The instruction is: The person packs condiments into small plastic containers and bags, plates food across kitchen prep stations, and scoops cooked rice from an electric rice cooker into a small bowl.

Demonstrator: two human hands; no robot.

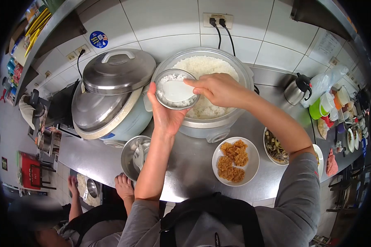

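My left hand (167, 113) cups a small round metal bowl (158, 99) from below, tilted toward me over the open rice cooker (248, 78). White rice (177, 77) lines the bowl. With my right hand (218, 88) I grip a flat white rice paddle (175, 91), its blade lying against the rice inside the bowl. Most of its handle is hidden by my fingers. Cooked rice (208, 66) fills the cooker behind and below both hands.
A second cooker (128, 119) with metal lids stands left. Nearby are a metal basin (130, 154) holding utensils, a plate (235, 181) of fried breaded pieces, and a bowl of dark food (274, 146). A metal jug (296, 90) stands right. A co-worker's hand (123, 187) touches the counter's front edge.
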